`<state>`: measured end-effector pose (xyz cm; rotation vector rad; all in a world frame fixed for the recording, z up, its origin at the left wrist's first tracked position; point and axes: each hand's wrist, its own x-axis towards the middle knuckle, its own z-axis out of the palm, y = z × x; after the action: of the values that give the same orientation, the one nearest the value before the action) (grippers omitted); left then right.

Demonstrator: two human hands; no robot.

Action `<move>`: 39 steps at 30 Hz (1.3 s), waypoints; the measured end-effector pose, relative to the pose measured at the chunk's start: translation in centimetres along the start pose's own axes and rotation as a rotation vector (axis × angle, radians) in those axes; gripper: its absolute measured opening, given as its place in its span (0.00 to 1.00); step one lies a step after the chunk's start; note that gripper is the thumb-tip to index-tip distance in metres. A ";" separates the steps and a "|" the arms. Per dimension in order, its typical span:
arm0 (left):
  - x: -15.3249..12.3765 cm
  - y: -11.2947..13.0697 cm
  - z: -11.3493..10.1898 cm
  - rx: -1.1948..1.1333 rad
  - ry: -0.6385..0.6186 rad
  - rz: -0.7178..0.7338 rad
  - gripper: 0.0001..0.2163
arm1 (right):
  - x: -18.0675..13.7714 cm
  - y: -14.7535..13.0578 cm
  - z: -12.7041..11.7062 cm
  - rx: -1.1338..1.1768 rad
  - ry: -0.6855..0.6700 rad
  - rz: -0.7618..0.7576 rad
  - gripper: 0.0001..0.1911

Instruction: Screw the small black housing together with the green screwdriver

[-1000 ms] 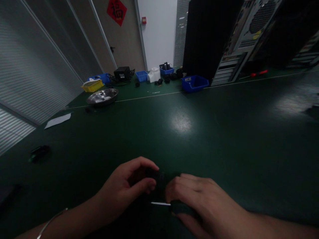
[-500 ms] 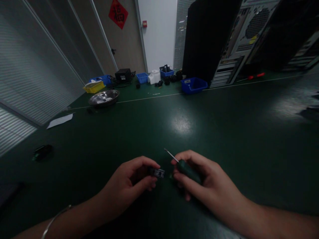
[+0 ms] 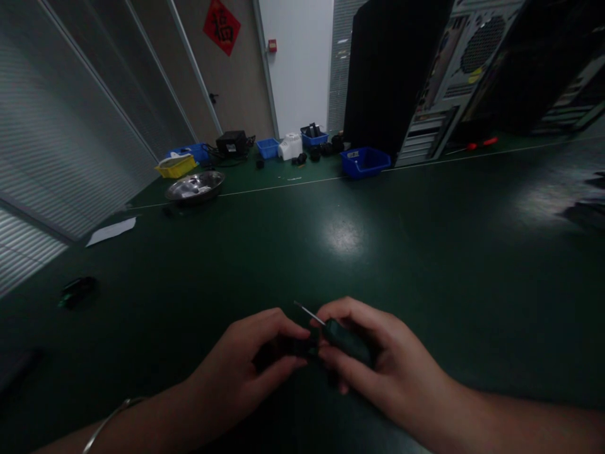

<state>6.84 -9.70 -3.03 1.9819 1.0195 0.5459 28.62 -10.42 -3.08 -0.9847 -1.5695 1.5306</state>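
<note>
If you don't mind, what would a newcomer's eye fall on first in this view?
Probably the red diamond-shaped sign on the brown door at upper left, so vivid in this dim scene. Next might come the green-handled screwdriver in the right hand at lower centre, then the tall black case at the back, right of centre.

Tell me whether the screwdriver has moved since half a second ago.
Yes: measured against the dark blue bin, the screwdriver has shifted leftward and closer to the person, toward the left hand.
</note>
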 end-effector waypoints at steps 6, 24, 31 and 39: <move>0.0 0.1 0.2 0.001 0.006 0.060 0.09 | -0.5 0.2 -0.1 -0.113 -0.004 -0.073 0.10; -0.2 0.1 0.4 -0.071 0.003 0.127 0.12 | -0.1 0.6 -0.5 -0.200 -0.015 -0.163 0.13; 0.0 0.9 0.4 -0.097 -0.007 0.096 0.10 | 0.0 0.7 -0.4 -0.175 -0.024 -0.132 0.13; -0.1 1.0 0.4 -0.235 -0.010 -0.035 0.08 | -0.2 0.5 -0.3 -0.027 -0.058 -0.027 0.10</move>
<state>7.51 -10.36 -2.45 1.7552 0.9372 0.6068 29.05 -10.49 -3.57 -0.9384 -1.6411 1.5353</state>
